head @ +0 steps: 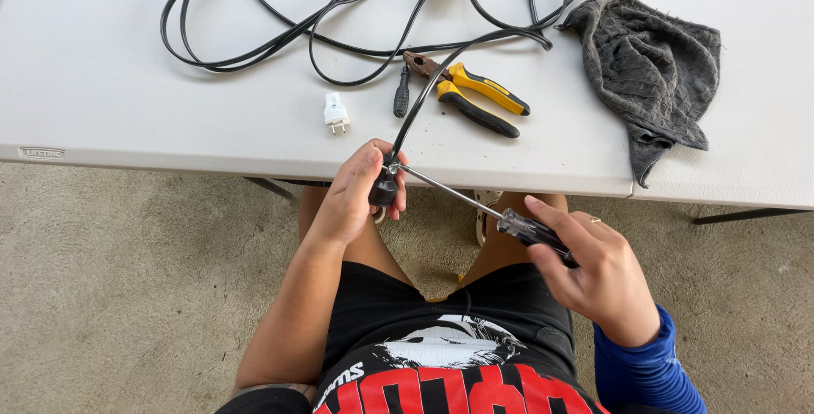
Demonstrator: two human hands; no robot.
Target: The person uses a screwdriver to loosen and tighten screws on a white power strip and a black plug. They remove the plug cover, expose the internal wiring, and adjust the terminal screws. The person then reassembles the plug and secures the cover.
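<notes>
Head view: left hand clamps a black plug just below the table edge. Right hand grips a screwdriver, tip at the plug, apparently on a screw. Yellow-handled pliers lie on the table.

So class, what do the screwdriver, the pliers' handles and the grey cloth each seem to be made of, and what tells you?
Screwdriver: a thin, shiny shaft, likely steel, with a see-through handle, probably hard plastic.
Pliers: the handles wear yellow and black sleeves, matt, probably rubber or soft plastic; the jaws look like dull, brownish metal.
Grey cloth: soft woven fabric, crumpled in folds with a visible weave, possibly cotton.
</notes>
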